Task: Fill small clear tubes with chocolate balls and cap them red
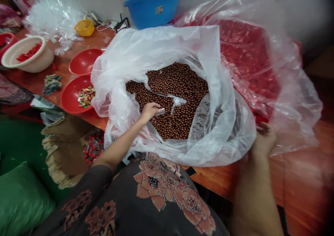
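The mouth of the white plastic bag [156, 48] gapes upward, so the left hand [150, 111] has open room above the brown balls [177, 121]. Within it, a loose strip of film [179, 101] lies across the middle and a translucent fold [202, 119] covers the right side. The crumpled rim blocks low sideways passage. The red-filled bag [250, 55] crowds the right, beside the right hand [264, 138]; two red bowls [70, 95] crowd the left; the blue basin [153, 8] stands behind. The tabletop [300, 173] at front right seems passable, though blurred.
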Tool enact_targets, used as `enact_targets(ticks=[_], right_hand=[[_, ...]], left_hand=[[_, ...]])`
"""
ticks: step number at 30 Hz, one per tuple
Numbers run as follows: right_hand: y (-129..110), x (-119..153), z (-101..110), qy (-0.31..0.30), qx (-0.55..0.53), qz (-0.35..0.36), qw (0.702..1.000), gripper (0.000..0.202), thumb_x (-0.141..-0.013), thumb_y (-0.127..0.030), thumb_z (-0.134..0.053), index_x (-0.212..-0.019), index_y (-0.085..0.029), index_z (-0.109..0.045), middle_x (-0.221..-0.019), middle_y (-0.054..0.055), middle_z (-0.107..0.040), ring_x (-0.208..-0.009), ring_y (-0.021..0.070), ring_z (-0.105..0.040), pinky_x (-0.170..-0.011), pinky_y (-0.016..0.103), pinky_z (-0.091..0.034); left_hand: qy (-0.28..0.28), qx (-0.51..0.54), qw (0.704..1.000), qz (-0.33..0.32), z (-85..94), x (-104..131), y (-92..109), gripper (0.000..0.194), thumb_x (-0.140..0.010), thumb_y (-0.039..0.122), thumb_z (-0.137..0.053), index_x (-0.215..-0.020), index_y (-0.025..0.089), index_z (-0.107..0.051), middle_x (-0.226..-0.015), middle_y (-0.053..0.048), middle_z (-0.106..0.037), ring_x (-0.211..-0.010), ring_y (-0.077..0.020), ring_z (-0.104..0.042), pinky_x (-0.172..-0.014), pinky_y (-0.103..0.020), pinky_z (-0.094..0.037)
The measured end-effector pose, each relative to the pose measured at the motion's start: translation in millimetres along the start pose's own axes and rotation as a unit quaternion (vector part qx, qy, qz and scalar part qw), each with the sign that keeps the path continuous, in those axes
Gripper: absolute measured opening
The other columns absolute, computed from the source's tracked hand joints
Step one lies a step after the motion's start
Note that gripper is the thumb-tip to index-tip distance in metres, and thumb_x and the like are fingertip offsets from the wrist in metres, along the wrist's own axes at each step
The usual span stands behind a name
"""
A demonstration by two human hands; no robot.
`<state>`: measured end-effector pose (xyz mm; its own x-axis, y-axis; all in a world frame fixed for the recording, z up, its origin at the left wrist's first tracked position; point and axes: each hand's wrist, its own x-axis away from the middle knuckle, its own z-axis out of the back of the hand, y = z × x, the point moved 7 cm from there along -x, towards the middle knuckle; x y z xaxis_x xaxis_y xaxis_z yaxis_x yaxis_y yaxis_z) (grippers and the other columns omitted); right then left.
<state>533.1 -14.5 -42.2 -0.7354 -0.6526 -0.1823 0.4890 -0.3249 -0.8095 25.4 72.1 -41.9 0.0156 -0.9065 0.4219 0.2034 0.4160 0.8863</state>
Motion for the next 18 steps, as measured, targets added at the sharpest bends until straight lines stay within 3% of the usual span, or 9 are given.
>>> enact_targets(ticks=[4,8,14,18], right_hand=[[-3,28,22,0.066,-0.183,-0.067,0.978,0.017,-0.069,-0.011,-0.062,-0.084,-0.019,-0.06,-0.077,0.002,-0.058,-0.061,0.0094,-0.053,-0.072,0.036,-0.046],[-17,54,39,0.089,-0.4,-0.158,0.898,0.019,-0.063,-0.006,-0.067,-0.062,-0.02,-0.054,-0.059,-0.006,-0.045,-0.053,0.0074,-0.051,-0.069,0.037,-0.043],[-68,83,65,0.057,-0.473,-0.128,0.87,0.022,-0.055,-0.002,-0.068,-0.066,-0.022,-0.065,-0.064,-0.002,-0.053,-0.057,0.0056,-0.049,-0.056,0.029,-0.038],[-110,100,70,0.003,-0.527,-0.096,0.844,0.025,-0.055,-0.004,-0.066,-0.073,-0.022,-0.07,-0.071,0.001,-0.057,-0.06,0.0023,-0.049,-0.047,0.017,-0.034]], left_hand=[[-0.026,0.052,0.998,0.011,-11.5,2,1,0.025,-0.067,0.018,-0.081,-0.088,0.012,-0.068,-0.074,-0.003,-0.068,-0.062,-0.0098,-0.061,-0.059,-0.021,-0.05],[-0.049,0.095,0.994,0.022,-18.2,9,2,0.024,-0.069,0.014,-0.078,-0.091,0.012,-0.068,-0.082,-0.003,-0.07,-0.068,-0.0093,-0.064,-0.065,-0.021,-0.052],[-0.067,0.163,0.983,0.053,-14.0,22,-1,0.027,-0.07,0.005,-0.074,-0.096,0.012,-0.07,-0.087,-0.003,-0.072,-0.071,-0.0088,-0.066,-0.079,-0.029,-0.055],[-0.138,0.243,0.957,0.073,-17.2,41,3,0.031,-0.072,0.004,-0.072,-0.101,0.012,-0.07,-0.096,-0.006,-0.073,-0.082,-0.0122,-0.068,-0.088,-0.033,-0.054]])
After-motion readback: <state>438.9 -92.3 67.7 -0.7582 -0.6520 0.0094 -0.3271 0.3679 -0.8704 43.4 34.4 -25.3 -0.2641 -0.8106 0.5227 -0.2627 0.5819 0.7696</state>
